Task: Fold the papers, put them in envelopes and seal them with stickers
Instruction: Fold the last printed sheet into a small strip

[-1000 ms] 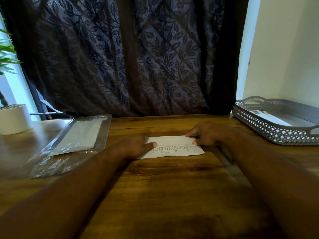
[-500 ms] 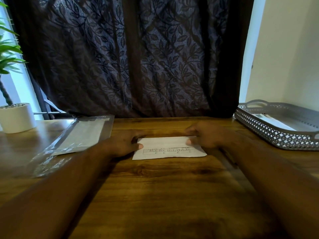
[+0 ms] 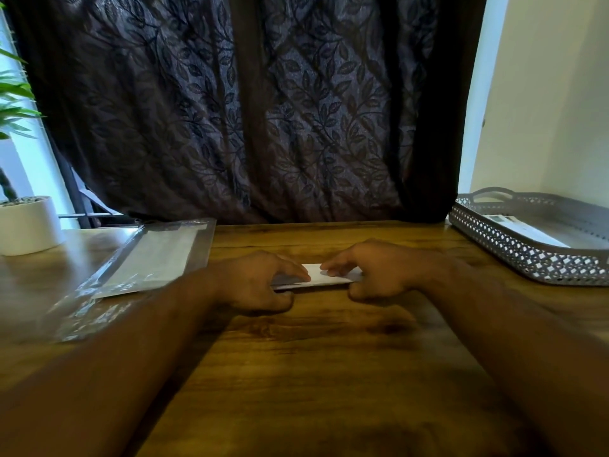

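Note:
A white folded paper (image 3: 317,275) lies on the wooden table (image 3: 306,357) in the middle, now a narrow strip. My left hand (image 3: 260,282) pinches its left end, fingers on top and thumb at the near edge. My right hand (image 3: 379,272) pinches its right end the same way. Most of the paper is hidden under my fingers. A clear plastic pack of white envelopes (image 3: 155,255) lies to the left of my left hand.
A grey perforated tray (image 3: 527,255) with a white sheet or envelope (image 3: 524,230) in it stands at the right. A white plant pot (image 3: 28,225) sits at the far left. A dark leaf-patterned curtain (image 3: 250,110) hangs behind the table's far edge.
Both hands moved inward toward each other along the paper. The near printed half has been folded up, so the paper looks narrower and the printed table no longer shows.

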